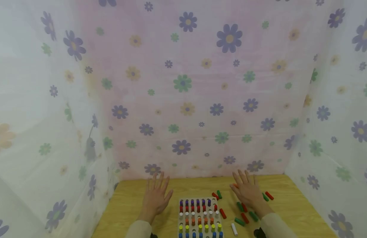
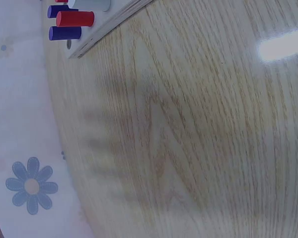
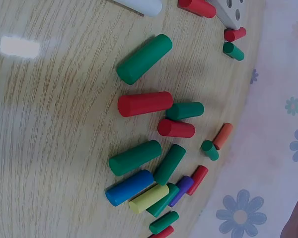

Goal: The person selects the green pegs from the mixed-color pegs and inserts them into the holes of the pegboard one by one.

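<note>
Both hands hover with spread fingers and hold nothing. My left hand (image 1: 156, 200) is left of a pegboard (image 1: 182, 221), palm down over the wood table. Rows of purple, red, white, orange, yellow and blue pegs stand upright in the board, with some bare holes. On the board's right, my right hand (image 1: 249, 192) is over loose pegs and hides some of them. In the right wrist view, red pegs (image 3: 145, 104), green pegs (image 3: 135, 157), a blue peg (image 3: 129, 188), a yellow peg (image 3: 149, 199) and a purple peg (image 3: 181, 191) lie scattered.
A white peg (image 1: 234, 229) lies right of the board, near the front. Behind the board's right corner are a red peg (image 1: 215, 196) and a green peg (image 1: 219, 194). Flower-patterned cloth (image 1: 201, 99) encloses the table's (image 1: 124, 201) back and sides.
</note>
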`<state>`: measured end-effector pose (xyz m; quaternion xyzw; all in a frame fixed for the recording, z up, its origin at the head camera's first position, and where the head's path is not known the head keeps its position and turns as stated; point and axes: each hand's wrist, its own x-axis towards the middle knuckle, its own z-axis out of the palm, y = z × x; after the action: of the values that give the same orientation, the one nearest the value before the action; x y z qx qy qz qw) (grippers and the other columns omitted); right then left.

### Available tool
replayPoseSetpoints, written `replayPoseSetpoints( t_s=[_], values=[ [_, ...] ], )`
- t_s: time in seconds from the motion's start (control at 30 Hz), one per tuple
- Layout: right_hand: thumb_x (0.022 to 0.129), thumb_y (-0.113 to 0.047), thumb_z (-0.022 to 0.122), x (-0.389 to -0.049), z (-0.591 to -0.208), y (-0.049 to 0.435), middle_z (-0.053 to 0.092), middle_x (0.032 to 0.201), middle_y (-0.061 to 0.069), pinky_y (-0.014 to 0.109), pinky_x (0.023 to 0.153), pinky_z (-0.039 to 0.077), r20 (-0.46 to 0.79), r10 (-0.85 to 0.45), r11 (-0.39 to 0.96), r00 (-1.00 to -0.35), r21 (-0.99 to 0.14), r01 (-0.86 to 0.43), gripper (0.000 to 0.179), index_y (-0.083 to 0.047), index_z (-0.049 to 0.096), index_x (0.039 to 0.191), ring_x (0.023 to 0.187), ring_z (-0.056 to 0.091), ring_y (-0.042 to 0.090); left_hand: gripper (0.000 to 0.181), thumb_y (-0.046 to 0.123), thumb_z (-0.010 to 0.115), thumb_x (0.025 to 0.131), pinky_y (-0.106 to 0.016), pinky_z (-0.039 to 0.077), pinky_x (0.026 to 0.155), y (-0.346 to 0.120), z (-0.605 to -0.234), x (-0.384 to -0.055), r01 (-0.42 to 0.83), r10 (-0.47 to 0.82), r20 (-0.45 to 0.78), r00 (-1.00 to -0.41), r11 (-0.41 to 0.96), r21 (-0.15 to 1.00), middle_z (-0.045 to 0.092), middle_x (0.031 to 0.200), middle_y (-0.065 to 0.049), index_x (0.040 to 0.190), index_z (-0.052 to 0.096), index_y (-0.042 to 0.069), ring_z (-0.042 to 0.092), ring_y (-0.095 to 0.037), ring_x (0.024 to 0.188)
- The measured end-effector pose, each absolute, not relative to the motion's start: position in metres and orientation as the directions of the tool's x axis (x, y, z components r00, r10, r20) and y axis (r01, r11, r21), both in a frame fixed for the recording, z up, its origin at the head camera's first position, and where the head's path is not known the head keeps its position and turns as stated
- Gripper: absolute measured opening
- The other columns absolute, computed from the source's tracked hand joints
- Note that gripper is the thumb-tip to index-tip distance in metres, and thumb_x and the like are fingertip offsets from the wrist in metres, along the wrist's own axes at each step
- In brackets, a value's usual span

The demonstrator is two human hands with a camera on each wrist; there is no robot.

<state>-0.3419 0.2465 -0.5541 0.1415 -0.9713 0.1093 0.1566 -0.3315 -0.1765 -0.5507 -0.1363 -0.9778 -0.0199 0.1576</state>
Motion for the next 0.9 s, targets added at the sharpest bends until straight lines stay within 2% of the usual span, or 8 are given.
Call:
replayPoseSetpoints(
  t_s=[0.1,0.33,0.47,0.63,0.9],
  values=[
    [0.107,-0.049,0.049,-0.339,-0.55,0.247,0.033,0.162,0.025,0.079,0.116,0.014,0.352,-0.249,0.932,-0.902,-0.166,-0.322,0.066,-0.007,0.041,0.157,0.148,0.025,0.053,0.066,0.056,0.04,0.107,-0.065,0.008,0.126,-0.179,-0.551,-0.329,0.274,0.254,0.315,-0.915,0.961,0.02,0.017,0.17,-0.009,0.163,0.032,0.02,0.01,-0.04,0.157],
    [0.107,-0.047,0.049,-0.333,-0.548,0.251,0.029,0.163,0.025,0.078,0.118,0.01,0.32,-0.244,0.932,-0.915,-0.183,-0.312,0.065,-0.007,0.038,0.158,0.15,0.022,0.052,0.066,0.052,0.044,0.106,-0.067,0.012,0.125,-0.183,-0.555,-0.321,0.287,0.261,0.319,-0.911,0.957,0.037,0.019,0.17,-0.011,0.162,0.035,0.017,0.014,-0.042,0.156],
    [0.106,-0.043,0.054,-0.328,-0.545,0.253,0.033,0.161,0.026,0.08,0.116,0.014,0.343,-0.251,0.927,-0.905,-0.185,-0.327,0.065,-0.005,0.041,0.157,0.147,0.026,0.054,0.067,0.054,0.043,0.106,-0.069,0.014,0.124,-0.184,-0.556,-0.317,0.301,0.267,0.328,-0.906,0.952,0.056,0.022,0.169,-0.011,0.161,0.036,0.017,0.017,-0.042,0.155],
    [0.107,-0.045,0.052,-0.327,-0.547,0.258,0.03,0.161,0.027,0.081,0.114,0.015,0.329,-0.26,0.93,-0.908,-0.166,-0.327,0.066,-0.006,0.037,0.158,0.146,0.026,0.055,0.066,0.054,0.044,0.106,-0.068,0.013,0.124,-0.186,-0.567,-0.314,0.309,0.267,0.348,-0.899,0.948,0.071,0.022,0.17,-0.01,0.161,0.035,0.019,0.015,-0.041,0.156],
    [0.105,-0.046,0.055,-0.324,-0.543,0.262,0.033,0.16,0.026,0.081,0.114,0.017,0.378,-0.271,0.92,-0.885,-0.167,-0.354,0.067,-0.005,0.041,0.156,0.145,0.028,0.055,0.063,0.052,0.05,0.105,-0.069,0.023,0.121,-0.188,-0.575,-0.31,0.328,0.275,0.416,-0.867,0.943,0.06,0.03,0.167,-0.01,0.159,0.042,0.019,0.024,-0.042,0.153]
  ],
)
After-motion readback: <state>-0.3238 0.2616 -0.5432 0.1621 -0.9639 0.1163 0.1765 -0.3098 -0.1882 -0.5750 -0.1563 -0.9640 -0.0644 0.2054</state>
